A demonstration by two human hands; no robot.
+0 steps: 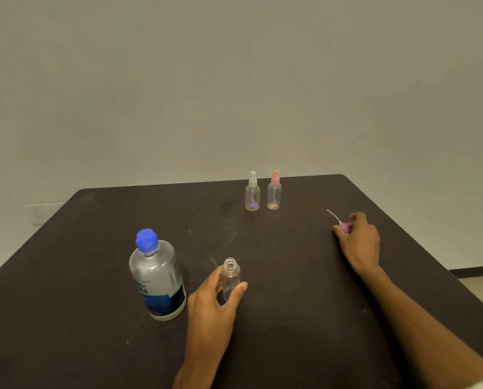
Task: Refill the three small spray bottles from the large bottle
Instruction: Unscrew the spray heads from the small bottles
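A large clear bottle [157, 276] with a blue cap and dark blue label stands upright at the front left of the dark table [94, 318]. Just right of it, my left hand [215, 301] grips a small clear spray bottle [230, 277] that stands upright with its neck uncapped. My right hand [359, 237] rests on the table at the right, fingers closed on a purple spray top [344, 227] whose thin white tube points up and left. At the back stand two small capped spray bottles side by side: one with a white top [252, 192], one with a pink top [274, 190].
The table's back edge meets a plain pale wall [234, 80]. Its right edge slants down toward the near right, with floor [479, 284] beyond it. Bare tabletop lies between the hands and the two back bottles.
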